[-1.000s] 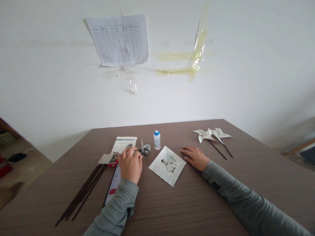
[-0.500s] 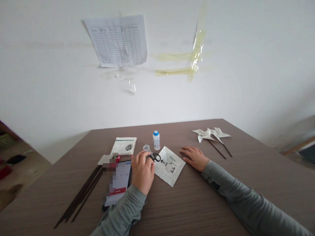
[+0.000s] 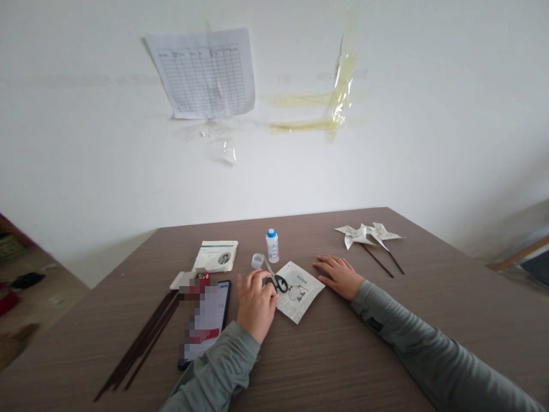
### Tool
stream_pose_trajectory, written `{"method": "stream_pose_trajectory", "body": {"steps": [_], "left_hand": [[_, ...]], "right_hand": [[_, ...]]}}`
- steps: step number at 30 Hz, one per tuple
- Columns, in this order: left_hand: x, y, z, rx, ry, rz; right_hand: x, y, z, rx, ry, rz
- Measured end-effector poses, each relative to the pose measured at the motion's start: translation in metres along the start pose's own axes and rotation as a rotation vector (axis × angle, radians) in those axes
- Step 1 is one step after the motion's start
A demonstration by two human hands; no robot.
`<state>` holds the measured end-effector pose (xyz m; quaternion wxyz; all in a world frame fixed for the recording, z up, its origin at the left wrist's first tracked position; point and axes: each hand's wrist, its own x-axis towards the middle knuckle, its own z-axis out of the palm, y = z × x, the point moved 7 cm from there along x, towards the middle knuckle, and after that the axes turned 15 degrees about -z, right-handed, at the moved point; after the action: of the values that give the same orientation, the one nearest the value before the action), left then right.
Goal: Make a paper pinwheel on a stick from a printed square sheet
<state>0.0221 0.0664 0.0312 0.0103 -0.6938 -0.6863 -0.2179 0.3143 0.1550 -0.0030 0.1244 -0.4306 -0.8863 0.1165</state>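
My left hand (image 3: 256, 306) has its fingers closed on a pair of scissors (image 3: 281, 283) with black handles; a blade points away toward the wall. The scissors are over the left part of a square sheet of printed paper (image 3: 295, 312), which carries a drawing of a figure. Flat on the table, my right hand (image 3: 341, 277) has its fingers stretched out near the sheet's right corner; whether they touch it I cannot tell. Just behind the scissors stand a small clear cup-shaped piece (image 3: 257, 261) and a white bottle (image 3: 273, 249) with a blue cap.
Two paper pinwheels (image 3: 355, 236) on dark sticks lie at the back right of the brown table (image 3: 321, 366). Left of my left hand are a phone (image 3: 213, 315), a small red-and-white box (image 3: 182, 279), several dark sticks (image 3: 137, 343) and a stack of paper squares (image 3: 211, 254).
My left hand has moved slightly right with the scissors, and a blade now shows beyond its fingers. The printed sheet has turned a little. My right hand stays in place.
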Motion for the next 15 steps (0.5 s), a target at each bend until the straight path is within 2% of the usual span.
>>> {"method": "stream_pose_trajectory", "body": {"steps": [6,8,12,15], "left_hand": [[0.003,-0.004,-0.001,-0.042,-0.03,-0.055],[0.004,-0.005,-0.002,-0.043,-0.031,-0.061],[0.005,-0.007,-0.002,-0.037,-0.039,-0.055],[0.005,-0.008,-0.002,-0.037,-0.034,-0.053]], "right_hand": [[0.003,0.0,-0.002,0.009,0.031,0.007],[0.004,-0.003,-0.005,0.008,0.079,0.004],[0.004,-0.031,-0.012,0.001,0.23,-0.138],[0.003,-0.062,-0.004,-0.014,0.238,-0.281]]}}
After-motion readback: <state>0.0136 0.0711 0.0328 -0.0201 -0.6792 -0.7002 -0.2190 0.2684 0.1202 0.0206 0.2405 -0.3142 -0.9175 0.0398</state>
